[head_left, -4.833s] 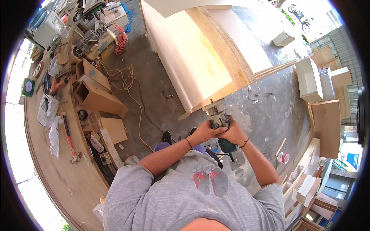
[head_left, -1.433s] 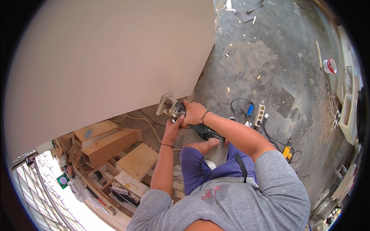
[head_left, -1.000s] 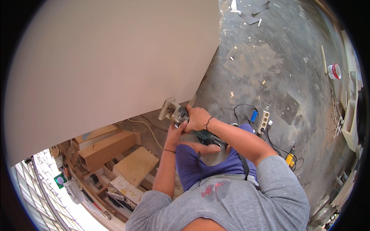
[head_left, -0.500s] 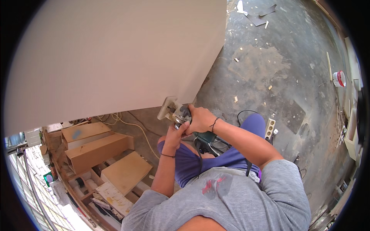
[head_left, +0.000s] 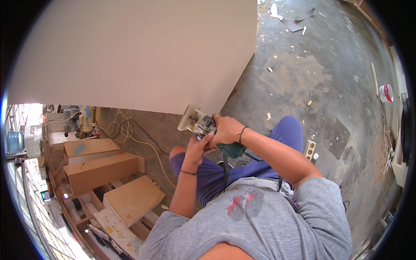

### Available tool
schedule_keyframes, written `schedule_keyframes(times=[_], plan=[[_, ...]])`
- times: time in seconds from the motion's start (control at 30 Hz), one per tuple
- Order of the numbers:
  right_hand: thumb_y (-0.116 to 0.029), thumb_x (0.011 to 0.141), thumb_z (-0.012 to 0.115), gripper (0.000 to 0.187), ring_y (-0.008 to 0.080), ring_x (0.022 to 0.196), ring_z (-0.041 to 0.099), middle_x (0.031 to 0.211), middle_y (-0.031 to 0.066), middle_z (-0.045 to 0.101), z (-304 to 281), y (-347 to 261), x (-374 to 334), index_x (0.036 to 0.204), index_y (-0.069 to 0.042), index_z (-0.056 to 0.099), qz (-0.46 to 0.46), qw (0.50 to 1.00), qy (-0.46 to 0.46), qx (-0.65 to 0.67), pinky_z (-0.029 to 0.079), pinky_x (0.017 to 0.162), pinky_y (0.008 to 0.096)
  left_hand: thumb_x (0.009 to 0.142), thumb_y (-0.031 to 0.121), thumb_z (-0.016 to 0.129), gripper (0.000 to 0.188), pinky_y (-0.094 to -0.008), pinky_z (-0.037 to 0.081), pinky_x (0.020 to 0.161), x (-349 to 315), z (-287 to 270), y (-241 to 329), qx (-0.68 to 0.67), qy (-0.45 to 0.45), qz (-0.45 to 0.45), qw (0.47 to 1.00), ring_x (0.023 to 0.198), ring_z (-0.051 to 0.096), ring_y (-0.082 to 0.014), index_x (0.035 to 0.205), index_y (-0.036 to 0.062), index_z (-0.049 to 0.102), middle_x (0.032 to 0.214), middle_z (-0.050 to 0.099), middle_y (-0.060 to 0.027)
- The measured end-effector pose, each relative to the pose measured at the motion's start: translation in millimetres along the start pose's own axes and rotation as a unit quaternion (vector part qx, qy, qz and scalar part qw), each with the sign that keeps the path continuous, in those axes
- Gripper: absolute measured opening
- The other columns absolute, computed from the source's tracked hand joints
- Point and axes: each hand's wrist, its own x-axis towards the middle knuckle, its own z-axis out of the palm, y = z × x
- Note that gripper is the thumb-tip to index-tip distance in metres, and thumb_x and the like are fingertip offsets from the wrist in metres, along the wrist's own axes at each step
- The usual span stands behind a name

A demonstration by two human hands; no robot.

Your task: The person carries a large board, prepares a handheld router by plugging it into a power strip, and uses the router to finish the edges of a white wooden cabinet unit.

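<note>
A trim router (head_left: 232, 150) with a teal body and a pale see-through base plate is held in both my hands, tilted so that the base points away from me. Around its metal middle, my right hand (head_left: 228, 130) is closed from the right side. From the left and below, my left hand (head_left: 197, 150) is closed on it, thumb near a small metal knob. The base meets the lower edge of a big pale panel (head_left: 138, 56), close to its near right corner. Whether the base presses on the panel or only overlaps it, I cannot tell. The router's cutting bit is hidden.
Brown board boxes (head_left: 102, 171) stand on a wooden bench at left. A yellowish hose (head_left: 149, 141) loops on the floor by a compressor (head_left: 86, 121). A power strip (head_left: 309, 150) lies right of my knee. Wood scraps litter the floor; a white-red bucket (head_left: 385, 92) stands far right.
The view has shifted, bringing the compressor and more of the hose into sight. My right knee has moved up slightly. Both hands keep hold of the router near the panel's edge.
</note>
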Motion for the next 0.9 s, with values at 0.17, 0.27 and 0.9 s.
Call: schedule_keyframes(times=[0.17, 0.27, 0.9], plan=[[-0.039, 0.046, 0.075, 0.083, 0.0399, 0.087, 0.063, 0.091, 0.0263, 0.064, 5.7, 11.0, 5.5, 0.110, 0.008, 0.050, 0.007, 1.000, -0.003, 0.003, 0.051, 0.078, 0.0397, 0.086, 0.030, 0.064, 0.036, -0.0317, 0.056, 0.073, 7.8, -0.8, -9.3, 0.001, 0.004, -0.010, 1.000, 0.083, 0.064, -0.0140, 0.110, 0.0051, 0.056, 0.094, 0.064, -0.0046], [-0.041, 0.047, 0.075, 0.085, 0.0408, 0.087, 0.062, 0.090, 0.0274, 0.064, 11.3, 20.6, 10.7, 0.112, 0.008, 0.049, 0.007, 1.000, -0.003, 0.007, 0.050, 0.078, 0.0399, 0.087, 0.030, 0.064, 0.036, -0.0314, 0.056, 0.072, 16.7, -2.9, -19.7, -0.004, 0.004, -0.006, 1.000, 0.082, 0.064, -0.0138, 0.111, 0.0051, 0.056, 0.094, 0.064, -0.0040], [-0.035, 0.046, 0.076, 0.083, 0.0393, 0.090, 0.063, 0.093, 0.0248, 0.064, 42.2, 84.2, 42.9, 0.115, 0.004, 0.049, 0.030, 1.000, -0.009, -0.002, 0.051, 0.080, 0.0404, 0.082, 0.028, 0.071, 0.040, -0.0290, 0.055, 0.068, 73.1, -13.1, -81.3, -0.017, 0.020, 0.007, 1.000, 0.078, 0.063, -0.0126, 0.110, 0.0038, 0.056, 0.094, 0.063, -0.0038]])
